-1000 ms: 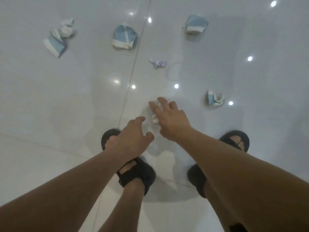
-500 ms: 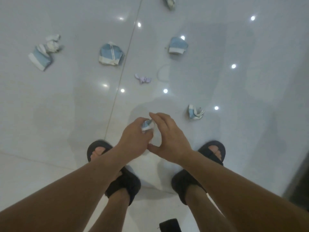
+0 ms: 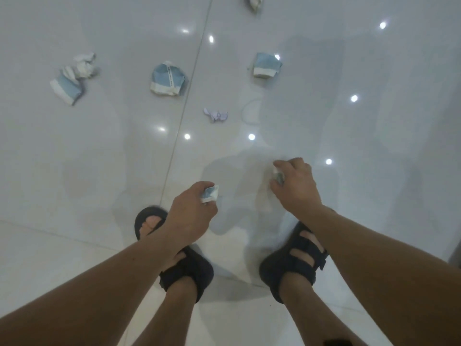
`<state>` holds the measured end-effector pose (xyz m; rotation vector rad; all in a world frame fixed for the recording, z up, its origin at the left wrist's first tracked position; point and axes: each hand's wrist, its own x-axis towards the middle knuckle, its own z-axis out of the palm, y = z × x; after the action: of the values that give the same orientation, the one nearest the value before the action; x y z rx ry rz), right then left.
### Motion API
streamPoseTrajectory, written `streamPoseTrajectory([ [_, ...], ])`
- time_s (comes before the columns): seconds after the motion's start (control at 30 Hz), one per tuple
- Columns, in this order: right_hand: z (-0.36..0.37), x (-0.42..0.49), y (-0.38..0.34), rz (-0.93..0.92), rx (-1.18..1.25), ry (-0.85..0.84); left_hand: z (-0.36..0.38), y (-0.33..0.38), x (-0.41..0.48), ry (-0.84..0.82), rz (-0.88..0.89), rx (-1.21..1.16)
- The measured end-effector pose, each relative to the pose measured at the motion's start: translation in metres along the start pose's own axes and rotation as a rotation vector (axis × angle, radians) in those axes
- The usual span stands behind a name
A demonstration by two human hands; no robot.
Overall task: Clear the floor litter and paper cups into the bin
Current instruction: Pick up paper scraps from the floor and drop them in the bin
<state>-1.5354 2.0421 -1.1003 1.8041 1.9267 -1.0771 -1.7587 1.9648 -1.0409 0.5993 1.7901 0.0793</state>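
Note:
My left hand (image 3: 192, 216) grips a crumpled blue-and-white cup scrap (image 3: 210, 193) above my left foot. My right hand (image 3: 296, 186) curls round a second crumpled cup piece (image 3: 278, 176), low by the glossy floor. Further out lie a crushed blue cup (image 3: 167, 79), another crushed cup (image 3: 266, 65), a flattened cup with white tissue (image 3: 71, 79) at the left, a small lilac paper scrap (image 3: 216, 116), and part of one more cup (image 3: 254, 2) at the top edge. No bin is in view.
The floor is shiny white tile (image 3: 99, 158) with a grout line (image 3: 187, 96) running away from me and ceiling lights mirrored in it. My feet in black sandals (image 3: 294, 260) stand just below my hands. A dark edge (image 3: 455, 255) shows at the far right.
My hands have parted: the left kept the scrap that they held together, and the right reached to the right and closed on the cup piece that lay on the floor there.

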Motion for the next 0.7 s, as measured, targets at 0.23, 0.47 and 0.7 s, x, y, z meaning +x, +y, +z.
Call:
streamPoseTrajectory([
  [0.23, -0.068, -0.06, -0.093, -0.241, 0.052, 0.021, -0.056, 0.068, -0.065, 0.129, 0.176, -0.005],
  [0.47, -0.184, -0.139, -0.193, -0.367, -0.04, 0.027, -0.134, 0.133, -0.185, 0.249, 0.307, -0.001],
  [0.7, -0.287, -0.277, -0.285, -0.498, -0.144, 0.002, -0.211, 0.143, -0.352, 0.34, 0.287, -0.088],
])
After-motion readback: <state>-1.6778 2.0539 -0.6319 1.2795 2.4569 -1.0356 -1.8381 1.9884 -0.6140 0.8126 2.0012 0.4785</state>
